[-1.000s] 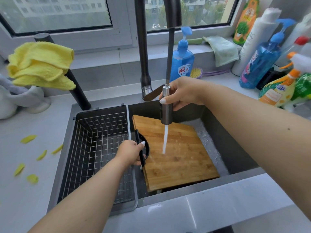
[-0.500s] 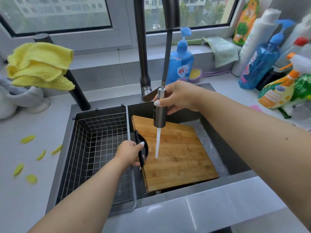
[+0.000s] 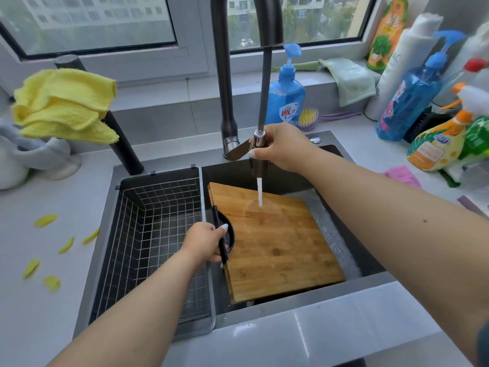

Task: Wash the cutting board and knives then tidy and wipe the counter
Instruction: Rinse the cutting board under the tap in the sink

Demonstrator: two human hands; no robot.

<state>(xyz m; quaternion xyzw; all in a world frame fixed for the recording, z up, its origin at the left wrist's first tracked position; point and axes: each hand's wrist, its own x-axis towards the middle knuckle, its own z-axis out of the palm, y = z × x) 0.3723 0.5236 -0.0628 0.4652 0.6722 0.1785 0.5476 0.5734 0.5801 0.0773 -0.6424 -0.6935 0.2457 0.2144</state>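
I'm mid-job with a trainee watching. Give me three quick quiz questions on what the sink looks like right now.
1. True or false: the right hand grips the pull-out sprayer head over the bamboo cutting board.
2. What does the left hand hold? A) yellow cloth B) the board's black handle C) blue soap bottle
3. Fill in: the wire basket sits in the sink's ____ side.

Key: 1 true; 2 B; 3 left.
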